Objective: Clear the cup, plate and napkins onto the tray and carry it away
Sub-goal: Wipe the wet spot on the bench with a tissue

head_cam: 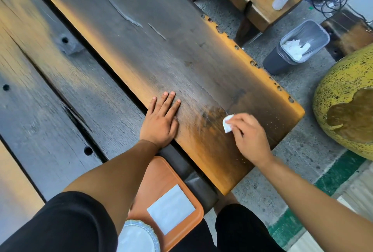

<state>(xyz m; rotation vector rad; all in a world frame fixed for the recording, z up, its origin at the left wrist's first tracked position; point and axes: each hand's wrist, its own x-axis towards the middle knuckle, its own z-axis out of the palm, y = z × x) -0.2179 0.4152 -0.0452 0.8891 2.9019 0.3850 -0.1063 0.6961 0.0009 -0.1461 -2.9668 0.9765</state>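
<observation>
Right hand [249, 136] grip pinching napkin [227, 123], left hand [161, 119] flat

Plate [137, 237] cut off at bottom edge, partly behind left forearm. Tray [161, 175] half hidden too. Napkin [227, 123] mostly buried under right hand [249, 136].

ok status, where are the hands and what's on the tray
Left hand flat on the table, empty. Right hand pinching a white napkin on the tabletop. Tray holds plate and flat napkin; cup not in view.
</observation>
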